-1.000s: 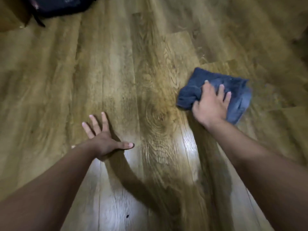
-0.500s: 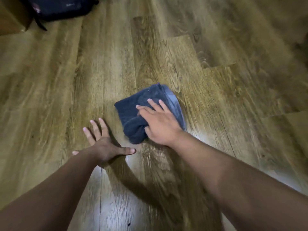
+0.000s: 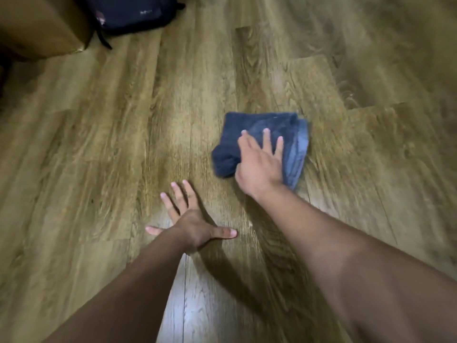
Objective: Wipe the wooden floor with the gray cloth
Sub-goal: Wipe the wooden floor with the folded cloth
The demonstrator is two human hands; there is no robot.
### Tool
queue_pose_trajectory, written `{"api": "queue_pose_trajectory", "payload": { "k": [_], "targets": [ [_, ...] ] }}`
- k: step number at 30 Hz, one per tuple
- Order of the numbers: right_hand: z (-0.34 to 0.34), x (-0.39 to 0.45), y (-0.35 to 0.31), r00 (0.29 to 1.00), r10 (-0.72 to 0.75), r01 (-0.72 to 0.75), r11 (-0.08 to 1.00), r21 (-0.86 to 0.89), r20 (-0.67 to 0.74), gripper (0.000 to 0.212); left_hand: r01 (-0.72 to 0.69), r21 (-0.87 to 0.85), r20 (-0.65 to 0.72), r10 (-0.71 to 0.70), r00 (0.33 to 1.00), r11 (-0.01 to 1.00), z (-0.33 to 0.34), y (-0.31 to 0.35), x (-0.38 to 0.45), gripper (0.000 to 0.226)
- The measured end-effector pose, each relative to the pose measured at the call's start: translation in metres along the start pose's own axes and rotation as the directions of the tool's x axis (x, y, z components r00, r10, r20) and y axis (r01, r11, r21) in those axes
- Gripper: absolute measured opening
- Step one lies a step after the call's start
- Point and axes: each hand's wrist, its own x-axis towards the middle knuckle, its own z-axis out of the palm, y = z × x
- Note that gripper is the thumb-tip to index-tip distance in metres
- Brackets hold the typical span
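Right hand (image 3: 259, 167) is flat on the gray cloth (image 3: 262, 142), fingers straight and a little spread, pressing it onto the wooden floor (image 3: 123, 144). Thumb is hidden at the cloth's bunched left edge, so I cannot tell if it pinches there. Cloth is folded, dark blue-gray, lighter layers showing along its right side.

Versus half a second ago: cloth and right hand have swept to the right, away from the left hand. Then the cloth sat just beside the left fingertips; now it is near but clearly apart, up and to the right of them. A second ago it was farther right still, so the stroke went left and is coming back right. The bunched roll is still on the cloth's left side.

Left hand (image 3: 193, 224) has not moved on the boards: palm down, fingers splayed wide, thumb out to the right, bracing on the floor. It holds nothing.

View has tilted up a bit: more of the black bag (image 3: 128, 13) shows at top left, with a brown box-like thing (image 3: 42, 23) beside it in the corner. Bright glare patch on the floor (image 3: 195, 300) stays between the two forearms.
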Motion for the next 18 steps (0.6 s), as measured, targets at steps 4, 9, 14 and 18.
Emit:
{"api": "queue_pose_trajectory", "payload": {
  "k": [4,9,14,18],
  "targets": [
    [0.008,-0.041,0.004,0.959,-0.272,0.274,0.962,-0.008,0.078,0.055,-0.013,-0.025,-0.025,0.012,1.0,1.0,0.004,-0.006,0.006,0.174],
    [-0.009,-0.093,0.079,0.985,-0.169,0.17,0.985,-0.02,0.046,0.05,-0.035,-0.092,-0.081,0.028,0.996,0.995,0.011,-0.012,0.015,0.184],
    [-0.02,-0.19,0.106,1.0,0.01,-0.01,1.0,0.008,0.021,0.057,-0.026,-0.131,-0.256,-0.008,0.967,0.991,0.025,-0.005,-0.016,0.112],
    [-0.004,-0.268,0.096,1.0,0.006,-0.006,1.0,-0.014,0.018,0.045,-0.242,-0.094,-0.386,0.189,0.903,0.966,0.069,-0.002,-0.041,0.096]
  ]
}}
